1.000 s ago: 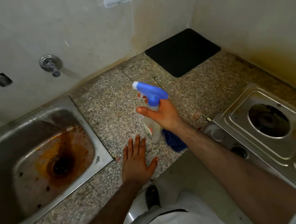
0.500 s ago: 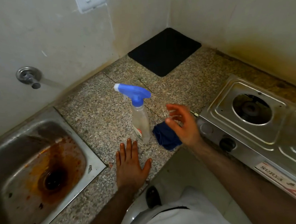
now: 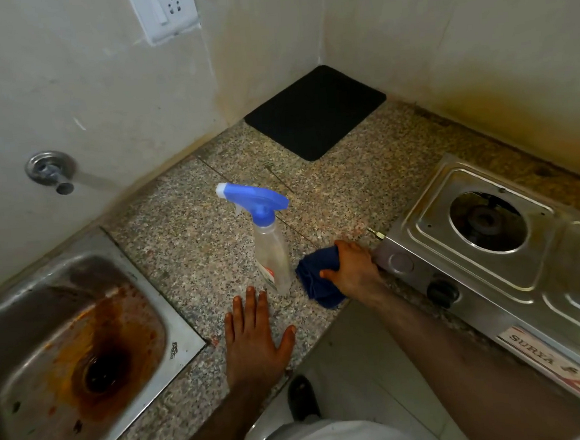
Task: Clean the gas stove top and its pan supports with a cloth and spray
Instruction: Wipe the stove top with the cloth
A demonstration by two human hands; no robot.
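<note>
A clear spray bottle [image 3: 270, 248] with a blue trigger head stands upright on the speckled granite counter [image 3: 186, 234]. Just right of it lies a dark blue cloth [image 3: 315, 283], and my right hand [image 3: 352, 270] is closed over its right side. My left hand [image 3: 255, 339] rests flat on the counter near the front edge, fingers spread, holding nothing. The steel gas stove [image 3: 511, 266] sits to the right; its burner opening [image 3: 487, 221] is bare, with no pan support on it.
A stained steel sink [image 3: 26, 344] fills the left, with a wall tap [image 3: 51, 169] above. A black mat [image 3: 315, 109] lies in the back corner. A wall socket [image 3: 164, 12] is at the top. The stove's black knob [image 3: 443, 293] faces the counter's front edge.
My right hand let go of the spray bottle, which now stands on the counter, then moved right and down and closed on the blue cloth. My left hand stayed flat.
</note>
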